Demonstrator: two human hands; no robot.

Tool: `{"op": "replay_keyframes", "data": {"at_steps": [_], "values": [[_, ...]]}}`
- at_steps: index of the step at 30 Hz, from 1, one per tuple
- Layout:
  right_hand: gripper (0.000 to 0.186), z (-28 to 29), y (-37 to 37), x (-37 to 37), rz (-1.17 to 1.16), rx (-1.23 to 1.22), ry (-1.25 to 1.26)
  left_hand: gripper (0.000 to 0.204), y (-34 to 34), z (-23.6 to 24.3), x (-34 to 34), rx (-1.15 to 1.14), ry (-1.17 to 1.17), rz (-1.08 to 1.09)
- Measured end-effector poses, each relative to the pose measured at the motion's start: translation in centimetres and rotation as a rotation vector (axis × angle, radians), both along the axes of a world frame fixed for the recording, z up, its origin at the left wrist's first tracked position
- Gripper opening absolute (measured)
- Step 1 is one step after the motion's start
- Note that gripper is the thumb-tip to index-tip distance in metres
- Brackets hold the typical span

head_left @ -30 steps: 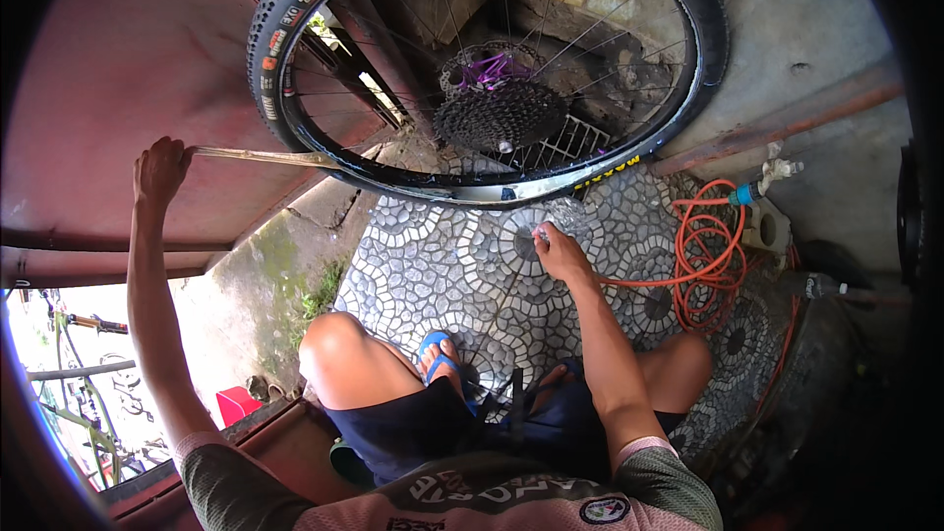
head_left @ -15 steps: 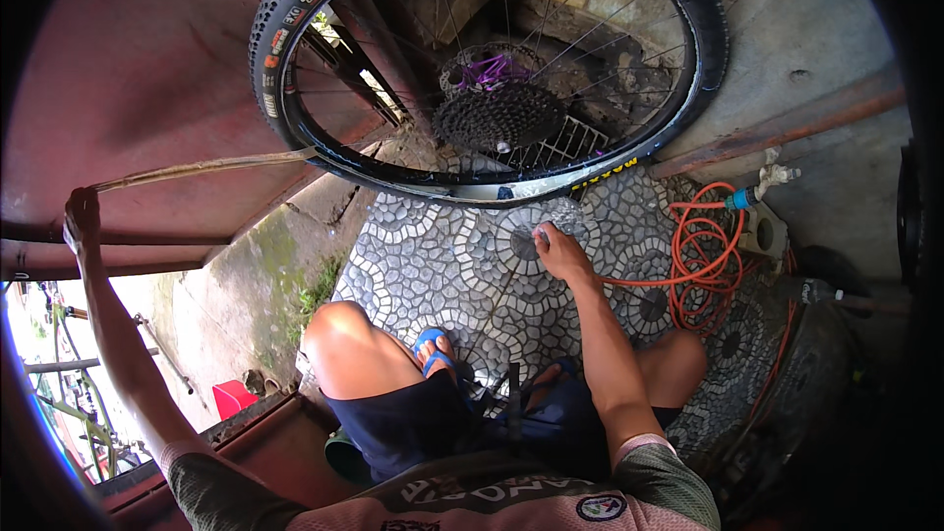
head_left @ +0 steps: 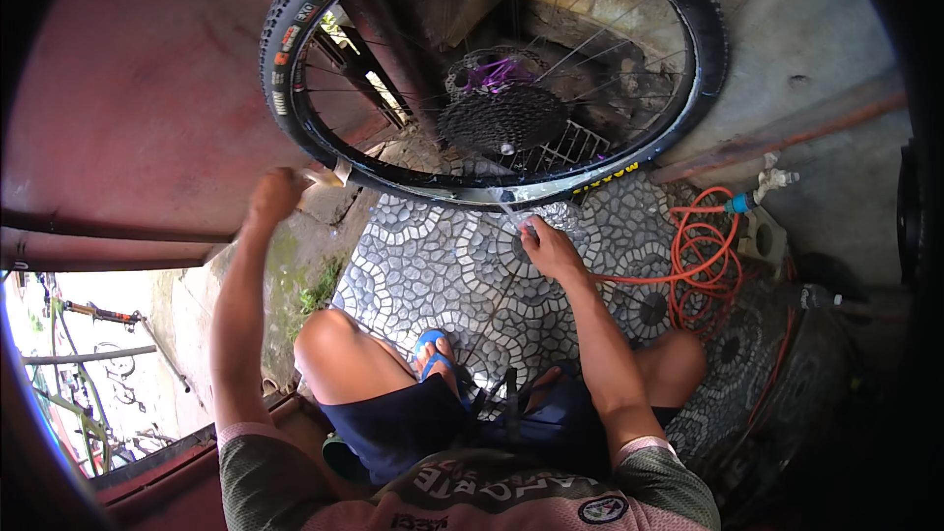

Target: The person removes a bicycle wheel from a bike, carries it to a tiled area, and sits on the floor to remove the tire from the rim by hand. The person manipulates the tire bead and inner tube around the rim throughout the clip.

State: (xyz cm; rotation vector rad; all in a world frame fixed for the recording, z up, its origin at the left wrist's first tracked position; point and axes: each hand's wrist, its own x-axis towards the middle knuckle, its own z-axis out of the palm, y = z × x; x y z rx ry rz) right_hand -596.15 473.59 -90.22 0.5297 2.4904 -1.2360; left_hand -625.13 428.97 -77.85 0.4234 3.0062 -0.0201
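Note:
A bicycle wheel with a knobby black tyre hangs in front of me, its cassette toward the lower middle. Along the bottom the tyre stands off the rim, and a pale inner surface shows. My left hand is closed on a tan strip at the wheel's lower left; motion blurs the strip. Just below the rim, my right hand pinches a thin pale strip-like piece that reaches up to the opened tyre edge. Its exact kind is too small to tell.
Right of the wheel, a coiled orange hose joins a tap on the wall. A red metal panel rises at the left. Bicycle parts lie outside the doorway. The floor is patterned stone.
My left hand has come from far left in to the wheel's lower left, and the tan strip is no longer stretched out. My right hand shifted slightly left; a pale piece now shows above it.

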Motion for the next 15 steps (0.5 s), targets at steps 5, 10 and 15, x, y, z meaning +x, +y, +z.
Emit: {"op": "replay_keyframes", "data": {"at_steps": [5, 10, 15], "values": [[0.029, -0.6, 1.9, -1.5, -0.024, 0.109, 0.028, 0.035, 15.5, -3.9, 5.3, 0.216, -0.383, -0.347], [0.029, 0.5, 3.2, -4.9, 0.044, 0.213, -0.053, 0.048, 26.9, -11.4, 7.2, 0.003, -0.401, -0.631], [0.026, -0.2, 2.4, -6.9, 0.135, 0.135, 0.003, 0.055, 31.3, -21.9, 10.8, 0.034, -0.446, -0.473]]}}
